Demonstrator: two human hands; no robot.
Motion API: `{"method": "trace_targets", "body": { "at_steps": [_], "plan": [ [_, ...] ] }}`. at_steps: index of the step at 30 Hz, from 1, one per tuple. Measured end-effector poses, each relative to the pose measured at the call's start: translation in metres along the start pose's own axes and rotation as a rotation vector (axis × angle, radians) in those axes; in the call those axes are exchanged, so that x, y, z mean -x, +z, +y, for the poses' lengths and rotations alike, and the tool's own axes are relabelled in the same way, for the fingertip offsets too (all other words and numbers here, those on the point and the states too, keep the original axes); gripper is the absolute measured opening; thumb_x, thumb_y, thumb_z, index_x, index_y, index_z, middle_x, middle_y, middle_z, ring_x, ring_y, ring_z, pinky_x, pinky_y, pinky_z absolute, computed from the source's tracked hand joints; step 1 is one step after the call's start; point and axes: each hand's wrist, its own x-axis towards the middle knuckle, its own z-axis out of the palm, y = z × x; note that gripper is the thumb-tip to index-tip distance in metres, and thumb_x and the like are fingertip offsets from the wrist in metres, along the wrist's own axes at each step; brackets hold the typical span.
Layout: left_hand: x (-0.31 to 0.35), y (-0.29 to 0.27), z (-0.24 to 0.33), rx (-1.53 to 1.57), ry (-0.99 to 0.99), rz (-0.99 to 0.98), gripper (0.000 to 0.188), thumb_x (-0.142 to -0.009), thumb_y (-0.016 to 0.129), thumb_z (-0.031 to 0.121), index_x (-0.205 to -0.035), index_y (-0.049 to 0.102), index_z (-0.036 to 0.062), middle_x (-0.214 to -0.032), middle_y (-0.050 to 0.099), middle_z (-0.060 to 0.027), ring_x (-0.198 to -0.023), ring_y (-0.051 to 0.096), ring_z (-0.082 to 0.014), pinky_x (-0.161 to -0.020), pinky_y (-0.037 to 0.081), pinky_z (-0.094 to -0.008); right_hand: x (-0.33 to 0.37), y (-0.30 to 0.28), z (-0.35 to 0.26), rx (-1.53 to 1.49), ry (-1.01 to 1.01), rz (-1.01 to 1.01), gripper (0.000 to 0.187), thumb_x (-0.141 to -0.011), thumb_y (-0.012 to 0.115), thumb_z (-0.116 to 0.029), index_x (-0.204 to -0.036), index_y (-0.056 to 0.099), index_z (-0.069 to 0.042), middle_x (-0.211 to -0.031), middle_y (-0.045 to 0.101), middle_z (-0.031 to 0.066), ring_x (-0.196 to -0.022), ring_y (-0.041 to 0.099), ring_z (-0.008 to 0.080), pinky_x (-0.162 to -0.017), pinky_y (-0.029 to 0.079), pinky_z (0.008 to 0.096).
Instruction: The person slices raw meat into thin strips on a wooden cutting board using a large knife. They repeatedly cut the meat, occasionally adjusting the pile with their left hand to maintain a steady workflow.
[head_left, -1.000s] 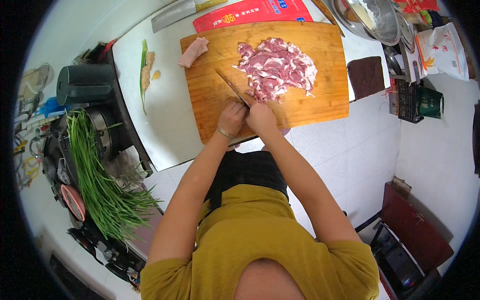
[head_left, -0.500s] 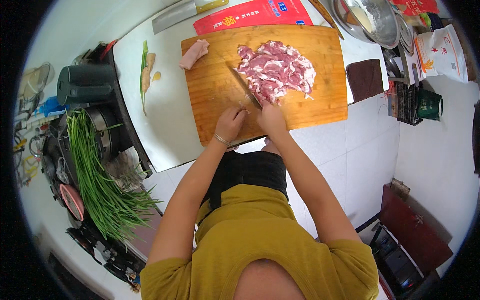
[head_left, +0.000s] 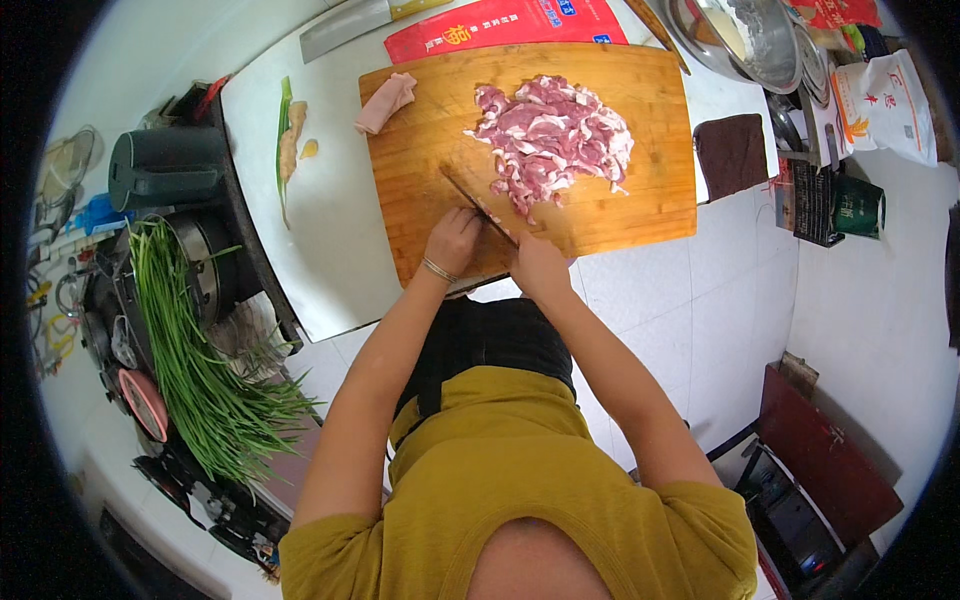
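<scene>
A wooden cutting board (head_left: 640,215) lies in front of me with a heap of sliced raw meat (head_left: 555,135) on its right half. My right hand (head_left: 540,268) is closed around the handle of a knife (head_left: 468,190), its narrow blade angled to the far left, edge down near the board. Tight against the blade's left side sits my left hand (head_left: 453,242), fingers curled on the board; whatever is under them is hidden. A few small meat bits lie along the blade. A pale pink chunk of meat (head_left: 386,103) rests at the board's far left corner.
Ginger (head_left: 291,140) and a green onion stalk (head_left: 283,100) lie left of the board. Behind it are a cleaver (head_left: 345,28) and a red package (head_left: 500,28). Metal bowls (head_left: 775,60) stand far right, beyond a brown cloth (head_left: 732,157). Long green chives (head_left: 190,350) fill the left side.
The knife has moved left, away from the meat heap, and now lies beside my left hand. My left hand has shifted slightly left, its fingers more tucked in.
</scene>
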Motion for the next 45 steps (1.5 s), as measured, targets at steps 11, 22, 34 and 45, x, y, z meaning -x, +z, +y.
{"method": "trace_targets", "body": {
  "at_steps": [11, 22, 34, 45],
  "plan": [
    [0.001, 0.005, 0.000, -0.021, -0.011, 0.023, 0.015, -0.070, 0.055, 0.004, -0.084, 0.060, -0.0006, -0.090, 0.058, -0.0137, -0.088, 0.056, -0.0288, -0.075, 0.049, -0.0343, -0.018, -0.014, -0.034, 0.033, -0.015, 0.025, 0.020, -0.077, 0.055, -0.011, -0.093, 0.058, 0.000, -0.088, 0.064, 0.0234, -0.080, 0.064, 0.0390, -0.070, 0.052, 0.0464],
    [-0.009, -0.003, 0.012, 0.076, -0.016, 0.035, 0.017, -0.073, 0.061, 0.003, -0.090, 0.059, 0.0008, -0.095, 0.057, -0.0125, -0.087, 0.056, -0.0294, -0.075, 0.049, -0.0348, -0.023, -0.026, -0.017, 0.042, -0.031, 0.056, 0.022, -0.078, 0.054, -0.010, -0.096, 0.055, 0.001, -0.080, 0.063, 0.0252, -0.077, 0.064, 0.0405, -0.066, 0.051, 0.0490],
    [-0.007, -0.012, 0.007, 0.092, -0.224, -0.010, 0.023, -0.074, 0.067, 0.003, -0.095, 0.058, 0.0029, -0.095, 0.054, -0.0133, -0.087, 0.057, -0.0324, -0.073, 0.049, -0.0373, 0.006, -0.021, 0.011, -0.033, -0.080, 0.161, 0.017, -0.079, 0.050, -0.008, -0.092, 0.055, 0.002, -0.071, 0.061, 0.0275, -0.069, 0.062, 0.0431, -0.064, 0.049, 0.0518],
    [-0.058, -0.017, 0.011, 0.100, -0.199, 0.092, 0.019, -0.077, 0.065, 0.013, -0.094, 0.061, 0.0053, -0.097, 0.057, -0.0110, -0.090, 0.055, -0.0306, -0.077, 0.046, -0.0395, 0.025, -0.036, 0.022, -0.216, 0.054, 0.270, 0.017, -0.080, 0.054, -0.012, -0.090, 0.057, 0.002, -0.073, 0.062, 0.0264, -0.073, 0.061, 0.0438, -0.067, 0.047, 0.0529]
  ]
}}
